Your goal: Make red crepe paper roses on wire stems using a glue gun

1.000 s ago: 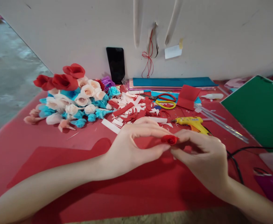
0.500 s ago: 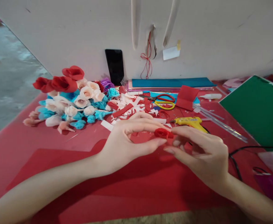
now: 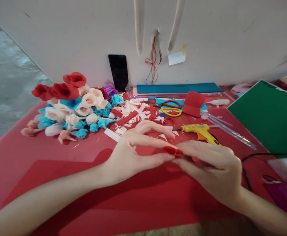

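Delicately, fingertips of left hand [image 3: 133, 154] and right hand [image 3: 213, 167] pinch red paper roll [image 3: 170, 150], nearer than glue gun [image 3: 199, 129]; hard squeeze could crush it.

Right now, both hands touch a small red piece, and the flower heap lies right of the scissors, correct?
The side is wrong: the head view shows the flower heap left of the scissors. The left hand and right hand do touch the small red piece.
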`<control>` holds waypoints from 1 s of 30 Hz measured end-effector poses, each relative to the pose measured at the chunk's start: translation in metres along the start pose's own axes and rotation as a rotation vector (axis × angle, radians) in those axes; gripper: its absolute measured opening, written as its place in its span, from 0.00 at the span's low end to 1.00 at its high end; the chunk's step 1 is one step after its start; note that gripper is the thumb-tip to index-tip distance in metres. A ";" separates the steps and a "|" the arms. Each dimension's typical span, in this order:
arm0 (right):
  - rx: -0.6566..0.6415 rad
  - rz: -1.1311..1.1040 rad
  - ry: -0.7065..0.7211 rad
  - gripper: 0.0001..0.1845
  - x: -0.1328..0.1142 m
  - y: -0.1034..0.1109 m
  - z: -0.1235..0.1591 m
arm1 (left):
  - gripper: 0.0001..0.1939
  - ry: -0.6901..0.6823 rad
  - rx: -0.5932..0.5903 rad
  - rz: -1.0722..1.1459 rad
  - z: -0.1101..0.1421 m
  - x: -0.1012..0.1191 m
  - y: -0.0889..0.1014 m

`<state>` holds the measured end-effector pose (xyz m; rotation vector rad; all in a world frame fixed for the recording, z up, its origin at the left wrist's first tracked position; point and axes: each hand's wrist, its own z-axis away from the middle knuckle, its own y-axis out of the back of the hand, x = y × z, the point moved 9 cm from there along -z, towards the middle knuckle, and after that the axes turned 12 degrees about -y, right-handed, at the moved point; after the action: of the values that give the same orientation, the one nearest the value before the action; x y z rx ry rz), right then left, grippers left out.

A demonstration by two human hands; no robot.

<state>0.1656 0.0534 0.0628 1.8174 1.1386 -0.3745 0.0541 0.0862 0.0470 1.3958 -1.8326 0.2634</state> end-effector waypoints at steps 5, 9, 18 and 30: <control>-0.066 0.092 0.145 0.06 -0.014 -0.001 0.006 | 0.10 -0.315 -0.150 -0.178 -0.004 0.026 -0.003; -0.107 0.180 0.255 0.07 -0.021 -0.006 0.013 | 0.17 -0.283 -0.146 -0.148 -0.005 0.019 0.000; -0.485 0.125 0.170 0.09 -0.001 -0.051 0.029 | 0.06 -0.302 -0.283 -0.012 -0.005 0.020 -0.015; -0.573 0.203 0.153 0.10 -0.004 -0.056 0.031 | 0.10 -0.403 -0.258 -0.263 -0.005 0.029 -0.012</control>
<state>0.1238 0.0330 0.0189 1.4442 1.0187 0.2004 0.0650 0.0646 0.0671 1.5608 -1.8844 -0.4033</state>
